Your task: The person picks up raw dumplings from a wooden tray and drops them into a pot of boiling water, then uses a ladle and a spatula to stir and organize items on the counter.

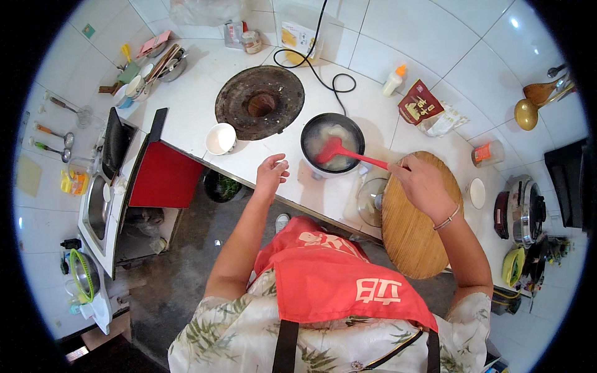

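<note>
My right hand point(418, 182) is closed round the handle end of a red cooking spoon point(357, 156). The spoon's broad head dips into pale, cloudy liquid inside a dark-lined electric pot point(305, 132), whose outside is white. In front of the counter, to the left of the pot, my left hand point(272, 174) hovers with loosely bent fingers and nothing in it. A white bowl point(221, 139) stands on the counter up and left of that hand. Under my right forearm lies a round wooden cutting board point(410, 242), with a glass lid point(369, 204) beside its left edge.
A black power cord point(339, 84) loops behind the pot. Left of it is a round, dark stove opening point(236, 93). A red-brown pouch point(420, 102) and an orange-capped bottle point(393, 81) stand by the wall. A small white bowl point(477, 193) sits right of the board.
</note>
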### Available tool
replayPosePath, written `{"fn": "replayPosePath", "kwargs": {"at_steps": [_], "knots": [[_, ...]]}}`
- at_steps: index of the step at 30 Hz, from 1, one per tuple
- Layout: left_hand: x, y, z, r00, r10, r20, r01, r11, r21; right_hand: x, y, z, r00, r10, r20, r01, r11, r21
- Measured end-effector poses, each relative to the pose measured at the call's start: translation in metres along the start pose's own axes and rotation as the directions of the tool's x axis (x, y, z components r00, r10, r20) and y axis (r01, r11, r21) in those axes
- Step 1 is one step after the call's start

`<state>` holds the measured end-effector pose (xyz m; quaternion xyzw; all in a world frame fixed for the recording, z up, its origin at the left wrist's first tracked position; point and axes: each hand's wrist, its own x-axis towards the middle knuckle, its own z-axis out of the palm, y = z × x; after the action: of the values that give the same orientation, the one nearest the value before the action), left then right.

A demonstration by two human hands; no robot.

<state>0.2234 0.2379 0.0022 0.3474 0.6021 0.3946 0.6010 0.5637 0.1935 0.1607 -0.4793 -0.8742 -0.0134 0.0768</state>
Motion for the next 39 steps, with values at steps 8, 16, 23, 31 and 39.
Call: {"fn": "replayPosePath", "kwargs": {"at_steps": [8, 16, 23, 31, 39], "knots": [[0.012, -0.003, 0.002, 0.997, 0.009, 0.073, -0.011, 1.000, 0.028, -0.025, -0.017, -0.042, 0.974, 0.226, -0.011, -0.223, 0.965, 0.138], [0.014, -0.008, -0.004, 0.999, 0.026, 0.040, -0.024, 0.999, -0.041, -0.067, -0.045, 0.012, 0.795, 0.603, -0.068, -0.481, 0.695, 0.535], [0.003, -0.014, -0.001, 0.998, 0.049, -0.042, -0.052, 0.996, -0.066, -0.079, -0.074, 0.048, 0.700, 0.698, -0.153, -0.438, 0.588, 0.680], [-0.031, -0.036, 0.005, 0.994, 0.034, -0.105, -0.038, 0.999, -0.030, -0.096, -0.070, 0.094, 0.611, 0.780, -0.140, -0.324, 0.407, 0.854], [-0.061, -0.024, 0.000, 0.997, 0.015, -0.076, -0.012, 1.000, 0.029, -0.101, -0.076, 0.120, 0.524, 0.790, 0.320, -0.208, -0.246, 0.947]]}}
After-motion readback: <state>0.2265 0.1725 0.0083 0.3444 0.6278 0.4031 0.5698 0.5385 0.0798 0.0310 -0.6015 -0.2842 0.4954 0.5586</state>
